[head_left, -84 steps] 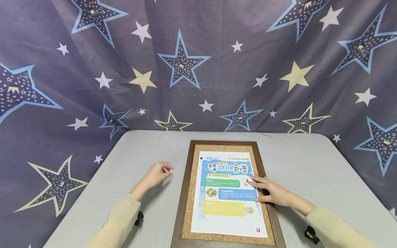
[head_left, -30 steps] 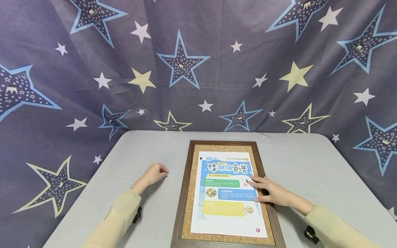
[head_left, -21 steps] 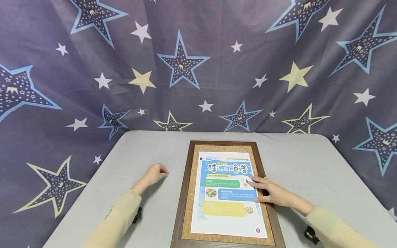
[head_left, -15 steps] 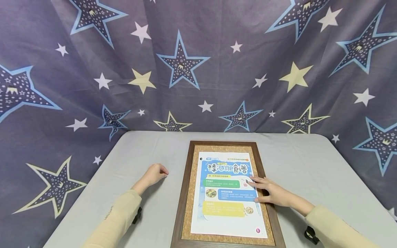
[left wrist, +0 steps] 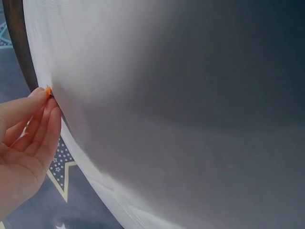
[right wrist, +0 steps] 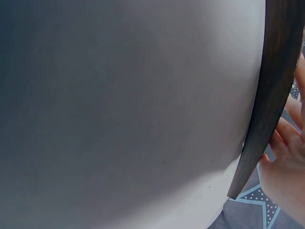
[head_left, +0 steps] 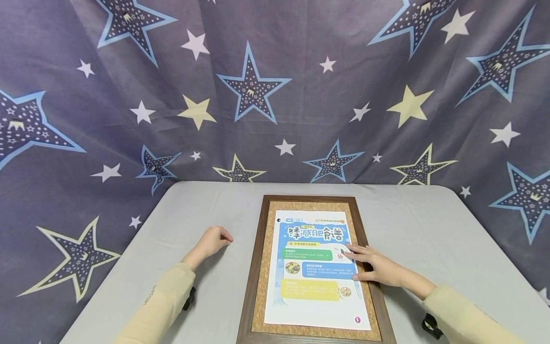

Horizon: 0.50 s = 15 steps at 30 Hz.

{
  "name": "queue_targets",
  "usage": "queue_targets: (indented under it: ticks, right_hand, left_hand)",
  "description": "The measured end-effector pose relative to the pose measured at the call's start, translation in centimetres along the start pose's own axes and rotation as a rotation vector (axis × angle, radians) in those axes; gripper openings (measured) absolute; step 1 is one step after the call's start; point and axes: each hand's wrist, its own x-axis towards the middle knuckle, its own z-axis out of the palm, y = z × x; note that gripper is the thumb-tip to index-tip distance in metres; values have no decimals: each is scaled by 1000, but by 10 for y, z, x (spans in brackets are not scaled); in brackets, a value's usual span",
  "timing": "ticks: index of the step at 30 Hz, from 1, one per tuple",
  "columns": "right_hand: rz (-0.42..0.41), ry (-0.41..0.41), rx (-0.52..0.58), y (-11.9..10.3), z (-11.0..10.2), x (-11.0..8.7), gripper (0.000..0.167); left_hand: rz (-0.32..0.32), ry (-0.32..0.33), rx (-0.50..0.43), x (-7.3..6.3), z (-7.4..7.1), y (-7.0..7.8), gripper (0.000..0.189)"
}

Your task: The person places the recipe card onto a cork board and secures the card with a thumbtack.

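Note:
My left hand [head_left: 211, 241] is low over the table, left of the board, thumb and fingertips together. In the left wrist view it pinches a small orange push pin [left wrist: 48, 89], mostly hidden by the fingers. A cork board [head_left: 268, 267] in a dark brown wooden frame lies flat, with a printed poster [head_left: 315, 313] on it. My right hand [head_left: 378, 267] reaches over the frame's right side, and its spread fingers rest on the poster's right edge. A small black dot [head_left: 278, 220] shows at the poster's upper left corner, and an orange spot [head_left: 342, 221] at its upper right.
The board stands on a table with a light grey cloth [head_left: 429, 229]. Behind and to the left hangs a purple-grey curtain [head_left: 275, 138] printed with stars. Each wrist carries a black strap-on device, such as the right one [head_left: 431, 326].
Compared with the oldest frame, my left hand has shifted slightly left, away from the board, and its fingertips have come together. It stays still in the later frames. My right hand has not moved.

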Motion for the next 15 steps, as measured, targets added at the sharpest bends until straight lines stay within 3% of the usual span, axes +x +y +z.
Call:
queue_targets:
  ticks: [15]
  right_hand:
    - [-15,13,-29,1,1,0,62]
  left_hand:
    - [-37,-10,-29,-2,0,-1,4]
